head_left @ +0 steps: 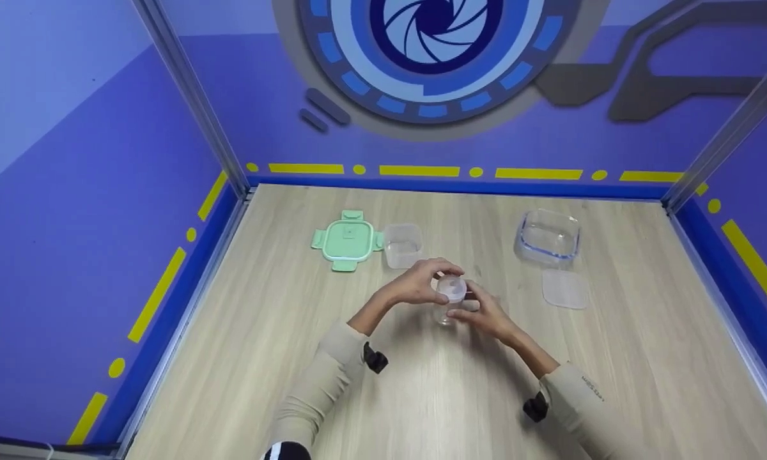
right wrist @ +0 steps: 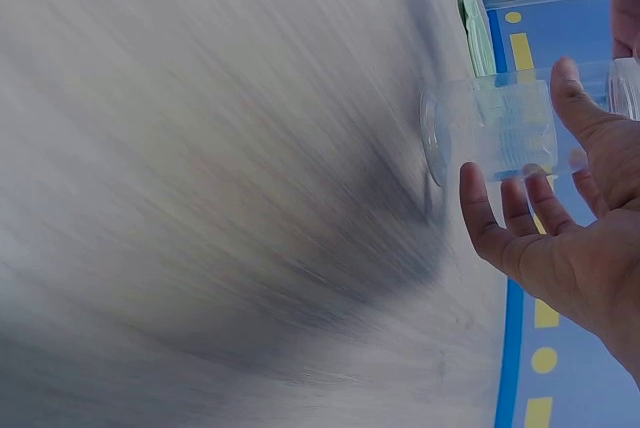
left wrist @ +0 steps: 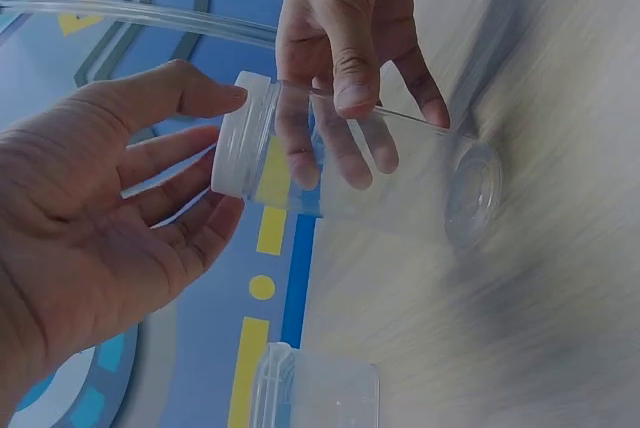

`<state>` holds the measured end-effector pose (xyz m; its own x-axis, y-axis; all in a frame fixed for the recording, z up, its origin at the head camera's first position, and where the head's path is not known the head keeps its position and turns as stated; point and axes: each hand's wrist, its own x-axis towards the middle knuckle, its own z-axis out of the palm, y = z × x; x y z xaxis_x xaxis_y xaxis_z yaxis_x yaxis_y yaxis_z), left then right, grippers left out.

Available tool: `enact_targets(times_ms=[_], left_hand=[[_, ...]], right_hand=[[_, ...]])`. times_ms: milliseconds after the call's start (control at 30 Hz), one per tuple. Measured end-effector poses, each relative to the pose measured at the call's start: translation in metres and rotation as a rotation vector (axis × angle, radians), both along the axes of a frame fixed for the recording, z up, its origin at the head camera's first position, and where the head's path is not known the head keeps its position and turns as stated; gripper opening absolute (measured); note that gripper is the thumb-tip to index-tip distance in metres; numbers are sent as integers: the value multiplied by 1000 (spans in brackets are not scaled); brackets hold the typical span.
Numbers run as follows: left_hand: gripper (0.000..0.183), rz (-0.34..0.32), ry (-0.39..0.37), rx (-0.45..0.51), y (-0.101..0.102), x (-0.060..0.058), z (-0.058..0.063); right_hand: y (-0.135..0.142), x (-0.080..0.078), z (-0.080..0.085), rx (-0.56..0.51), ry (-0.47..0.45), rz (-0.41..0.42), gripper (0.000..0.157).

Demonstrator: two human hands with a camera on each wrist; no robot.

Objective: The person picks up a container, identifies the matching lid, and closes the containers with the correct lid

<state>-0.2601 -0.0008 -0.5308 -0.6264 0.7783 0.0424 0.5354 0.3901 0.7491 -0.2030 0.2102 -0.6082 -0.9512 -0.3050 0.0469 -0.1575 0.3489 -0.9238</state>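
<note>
A clear plastic jar [head_left: 445, 315] [left wrist: 425, 178] with a white screw lid [head_left: 452, 288] [left wrist: 238, 138] stands upright between both hands near the middle of the table. My left hand [head_left: 417, 284] [left wrist: 100, 198] grips the lid by its rim, thumb on one side and fingers on the other. Around the jar's body curl the thumb and fingers of my right hand [head_left: 491, 317] [right wrist: 575, 253]. Through the clear wall, the right fingers show in the left wrist view. Whether the jar's base touches the tabletop I cannot tell.
A green lid with side flaps [head_left: 348, 241] lies at the back left, beside a small translucent container [head_left: 403, 246]. Toward the back right stands a clear rectangular container [head_left: 548, 237], with a flat translucent lid [head_left: 565, 289] in front of it. Blue walls [head_left: 230, 96] border the table.
</note>
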Motion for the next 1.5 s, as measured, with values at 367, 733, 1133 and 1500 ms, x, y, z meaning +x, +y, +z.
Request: enact_targets(times_ms=[367, 733, 1133, 1500], left_hand=[[52, 297, 348, -139, 8, 37, 12], [54, 428, 529, -361, 28, 47, 3], [50, 176, 371, -267, 13, 27, 10], [39, 105, 355, -187, 10, 27, 15]], right_hand=[[3, -2, -5, 22, 5, 25, 65], [2, -3, -4, 4, 28, 43, 61], [4, -3, -5, 2, 19, 40, 64], [4, -4, -8, 10, 20, 21, 71]])
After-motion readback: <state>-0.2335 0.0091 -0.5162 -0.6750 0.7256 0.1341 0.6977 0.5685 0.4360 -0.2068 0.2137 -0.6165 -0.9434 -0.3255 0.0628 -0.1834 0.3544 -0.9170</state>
